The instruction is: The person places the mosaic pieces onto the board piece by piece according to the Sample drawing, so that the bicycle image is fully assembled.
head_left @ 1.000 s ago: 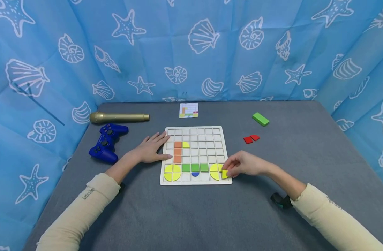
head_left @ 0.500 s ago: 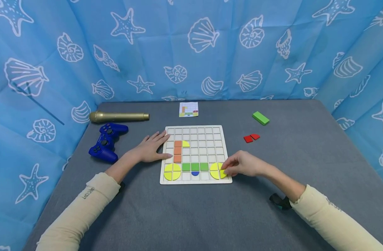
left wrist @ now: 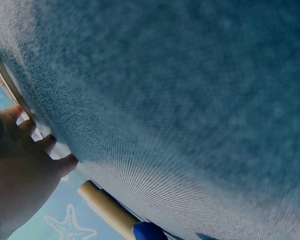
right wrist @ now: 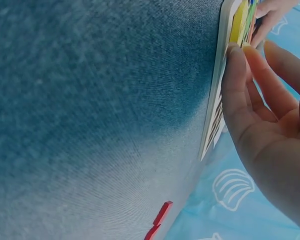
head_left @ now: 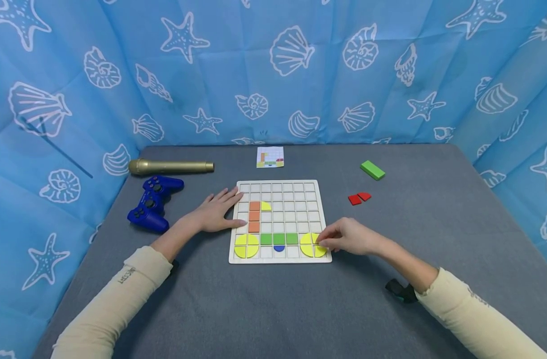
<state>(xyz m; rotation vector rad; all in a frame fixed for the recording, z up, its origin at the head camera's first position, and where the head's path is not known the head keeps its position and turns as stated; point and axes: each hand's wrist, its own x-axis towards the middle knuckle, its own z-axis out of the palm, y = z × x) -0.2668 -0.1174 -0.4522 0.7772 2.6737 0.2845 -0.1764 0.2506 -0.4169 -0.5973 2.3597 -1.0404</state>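
Note:
A white grid board (head_left: 277, 254) lies flat on the grey table, with orange, green, yellow and blue tiles in some cells. My left hand (head_left: 214, 213) rests with fingers spread on the board's left edge; the left wrist view shows the same left hand (left wrist: 25, 160) from behind. At the board's near right corner, my right hand (head_left: 349, 236) pinches a yellow quarter-circle tile (head_left: 320, 251), which lies in its cell and completes a yellow circle. In the right wrist view, the fingertips of the right hand (right wrist: 270, 100) meet at the edge of yellow tiles (right wrist: 238, 24).
Two red tiles (head_left: 359, 198) and a green block (head_left: 372, 170) lie to the right of the board. A printed pattern card (head_left: 270, 157) sits behind it. On the left are a gold microphone (head_left: 171, 167) and a blue game controller (head_left: 154, 204). A blue shell-print curtain (head_left: 291, 89) surrounds the table.
The right hand has set the yellow quarter-circle tile down into the corner cell, closing the circle, and its fingers stay there. The left hand keeps its place on the board.

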